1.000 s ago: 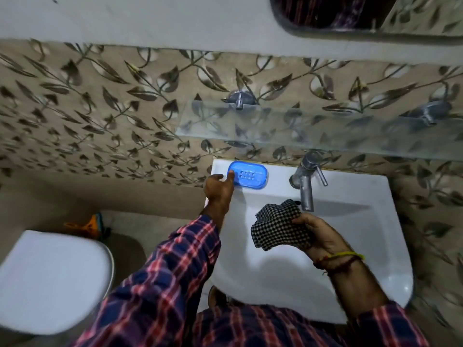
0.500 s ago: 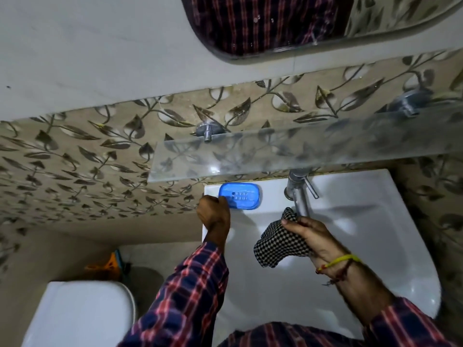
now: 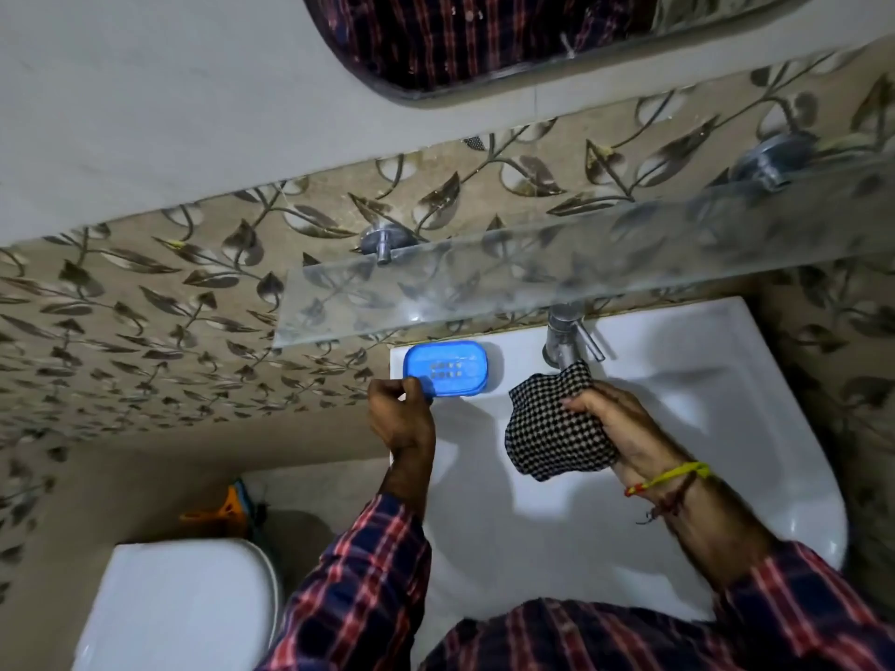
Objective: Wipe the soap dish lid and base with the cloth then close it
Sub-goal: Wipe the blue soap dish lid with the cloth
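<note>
Blue soap dish (image 3: 445,369) sits on the far left corner of the white basin (image 3: 678,428), lid on, just under the near edge of the frosted glass shelf (image 3: 532,283). A grid of small pale marks shows through the top of the lid.

Left hand (image 3: 402,418): fingers curled, fingertips pinching the near left edge of the soap dish. Whether the grip takes the lid alone or lid and base together cannot be told.

Right hand (image 3: 624,428): fingers closed around a bunched black-and-white checked cloth (image 3: 547,428), held over the basin bowl. Top fold of the cloth lies at the tap (image 3: 564,339) spout; contact or mere overlap cannot be told. Cloth and soap dish are apart, with a strip of bare basin between them.

Right wrist carries a yellow band (image 3: 678,474) and a dark thread. Both sleeves are red-and-navy plaid.

Surroundings: leaf-patterned tiles (image 3: 145,307) behind the basin, mirror (image 3: 484,41) at the top edge, white toilet lid (image 3: 179,607) near left, an orange object (image 3: 218,518) on the floor beyond it
</note>
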Action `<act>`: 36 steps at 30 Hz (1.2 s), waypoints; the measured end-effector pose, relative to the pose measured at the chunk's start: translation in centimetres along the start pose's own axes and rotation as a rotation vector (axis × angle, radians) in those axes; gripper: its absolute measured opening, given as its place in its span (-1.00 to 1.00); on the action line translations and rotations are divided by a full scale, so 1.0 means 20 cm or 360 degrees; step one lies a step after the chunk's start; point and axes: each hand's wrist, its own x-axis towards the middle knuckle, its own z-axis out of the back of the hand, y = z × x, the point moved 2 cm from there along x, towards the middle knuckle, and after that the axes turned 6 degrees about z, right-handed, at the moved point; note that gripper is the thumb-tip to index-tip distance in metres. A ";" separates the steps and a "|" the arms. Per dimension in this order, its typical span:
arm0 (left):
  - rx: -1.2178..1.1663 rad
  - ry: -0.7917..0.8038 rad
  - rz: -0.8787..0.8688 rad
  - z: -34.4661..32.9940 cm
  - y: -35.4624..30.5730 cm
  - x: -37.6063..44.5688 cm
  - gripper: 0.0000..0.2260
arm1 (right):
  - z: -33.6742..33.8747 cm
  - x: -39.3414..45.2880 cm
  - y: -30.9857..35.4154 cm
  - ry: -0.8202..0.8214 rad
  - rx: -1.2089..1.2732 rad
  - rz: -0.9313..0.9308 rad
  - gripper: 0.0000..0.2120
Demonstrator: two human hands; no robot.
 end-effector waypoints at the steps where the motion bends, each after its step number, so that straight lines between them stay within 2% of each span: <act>1: -0.0137 0.0024 0.0026 0.00 0.01 -0.02 -0.89 | 0.00 -0.01 0.00 -0.0003 0.0032 -0.0006 -0.82; 5: -0.0571 0.0272 0.0051 0.03 0.04 -0.08 -0.89 | 0.02 -0.06 -0.02 -0.0047 0.0051 0.0012 -0.81; 9: -0.0700 0.0615 0.0218 0.10 0.09 -0.16 -0.71 | 0.04 -0.11 -0.02 -0.0154 -0.0017 0.0120 -0.90; 12: -0.0813 0.0795 0.0205 0.17 0.11 -0.21 -0.78 | 0.04 -0.15 -0.02 -0.0101 -0.0027 0.0215 -0.78; 14: -0.0854 0.0808 0.0108 0.22 0.12 -0.26 -0.84 | 0.05 -0.17 -0.02 -0.0189 -0.0200 0.0342 -0.78; 17: -0.0736 0.0874 -0.0161 0.28 0.10 -0.34 -0.80 | 0.05 -0.19 -0.04 -0.0261 -0.0577 0.0536 -0.83; 21: -0.0371 0.1135 -0.0588 0.30 0.01 -0.44 -0.78 | -0.01 -0.22 -0.06 -0.0221 -0.0817 0.0647 -0.85; 25: -0.0197 0.1317 -0.0657 0.27 -0.04 -0.49 -0.77 | -0.09 -0.25 -0.04 -0.0033 -0.1066 0.0751 -0.87; 27: -0.0234 0.1373 -0.0611 0.25 -0.04 -0.50 -0.80 | -0.11 -0.28 -0.04 0.0038 -0.1086 0.0807 -0.89; 30: -0.0535 0.1413 -0.0354 0.23 -0.06 -0.48 -0.85 | -0.10 -0.31 -0.01 0.0004 -0.1003 0.0825 -0.83; 33: -0.0779 0.1433 0.0023 0.22 -0.05 -0.43 -0.73 | -0.04 -0.34 0.02 -0.0101 -0.0748 0.0745 -0.83; 36: -0.0879 0.1474 0.0370 0.21 -0.03 -0.40 -0.57 | 0.00 -0.35 0.05 -0.0122 -0.0638 0.0797 -0.89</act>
